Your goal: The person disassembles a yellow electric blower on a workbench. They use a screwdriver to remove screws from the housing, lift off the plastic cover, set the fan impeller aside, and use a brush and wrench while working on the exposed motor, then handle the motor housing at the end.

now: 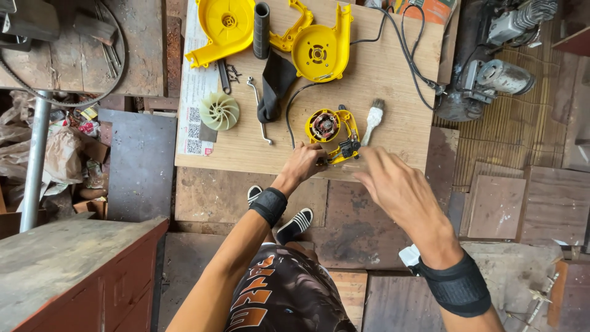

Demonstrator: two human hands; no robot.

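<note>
Down low — left hand [302, 163] on yellow motor housing [332, 130]

On the desk [393, 80] I count three yellow housing pieces: one round shell [221, 31] at upper left, one curved handle piece [294, 27] beside it, one vented shell [322, 52] at top centre. I see one motor assembly [333, 132] in the middle, one pale fan wheel [219, 111], one paintbrush [372, 120], one black tube [262, 29], one black cloth [275, 86], one metal wrench [259, 109]. Two hands, each with one black wrist wrap.
</note>
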